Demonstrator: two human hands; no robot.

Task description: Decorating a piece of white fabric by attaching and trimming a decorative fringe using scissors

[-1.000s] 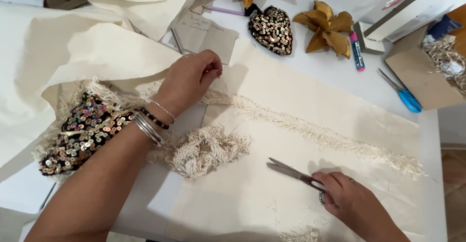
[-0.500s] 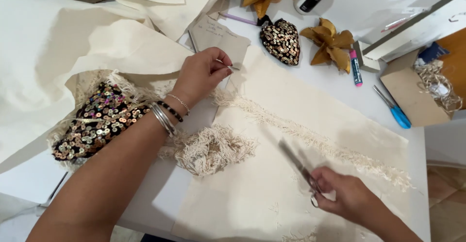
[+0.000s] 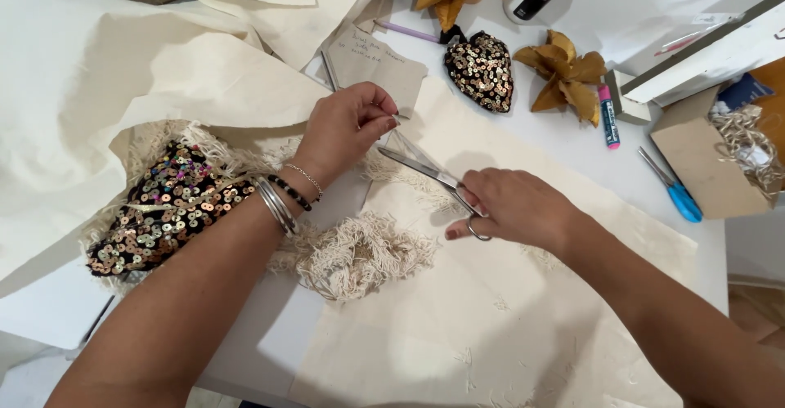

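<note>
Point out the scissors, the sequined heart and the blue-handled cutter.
scissors (image 3: 425, 168): head view, on the steel blades.
sequined heart (image 3: 480, 70): head view, middle of the sequined face.
blue-handled cutter (image 3: 680, 199): head view, on the blue handle.

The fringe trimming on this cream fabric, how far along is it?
Done: a cut clump of fringe lies loose on the cream fabric. In hand: left hand pinches the fabric edge while right hand works open scissors at it. Left: frayed fringe beyond the blades remains uncut.
</note>
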